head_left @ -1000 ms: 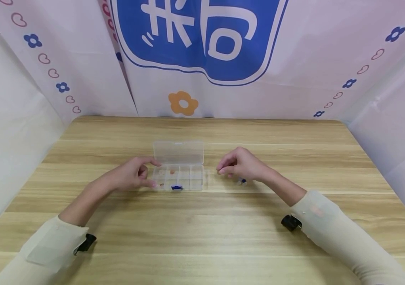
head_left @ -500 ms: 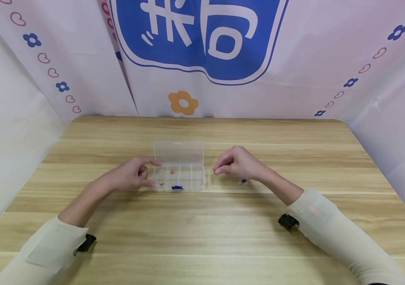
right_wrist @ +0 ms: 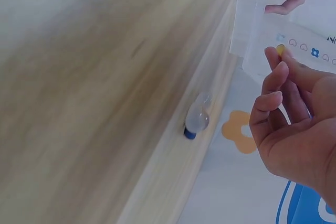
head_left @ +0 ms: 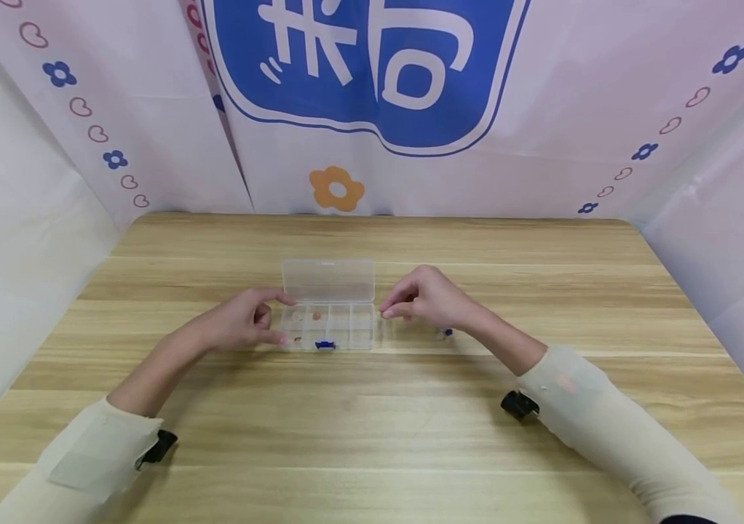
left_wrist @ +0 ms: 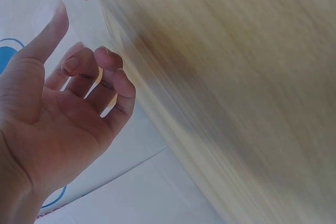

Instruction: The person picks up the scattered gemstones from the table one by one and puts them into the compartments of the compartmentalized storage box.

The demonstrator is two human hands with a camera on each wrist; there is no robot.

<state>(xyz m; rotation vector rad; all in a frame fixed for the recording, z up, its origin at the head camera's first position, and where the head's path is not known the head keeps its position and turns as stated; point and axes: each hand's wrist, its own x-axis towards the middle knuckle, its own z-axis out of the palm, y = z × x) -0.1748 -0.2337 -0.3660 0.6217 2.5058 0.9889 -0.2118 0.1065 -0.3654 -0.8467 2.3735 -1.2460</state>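
A clear compartment box (head_left: 360, 335) lies with its lid (head_left: 328, 280) raised and a blue latch (head_left: 325, 345) at the front. An orange piece (head_left: 317, 316) and a small reddish piece (head_left: 297, 339) sit in separate left-hand compartments. My left hand (head_left: 239, 320) holds the box's left end between thumb and forefinger. Just off the right end, my right hand (head_left: 434, 300) pinches a tiny yellow bead-like piece (right_wrist: 281, 50) between thumb and forefinger. Its other fingers are loosely curled.
To the right of the box, under the right forearm, lie clear rounded pieces (right_wrist: 197, 119) and a dark blue piece (right_wrist: 190, 132). The wooden table (head_left: 359, 422) ends at the back against a printed cloth (head_left: 477, 178).
My right hand has moved left, from beside the loose pieces to the box's right end, carrying the tiny yellow piece. The left hand and box have stayed still.
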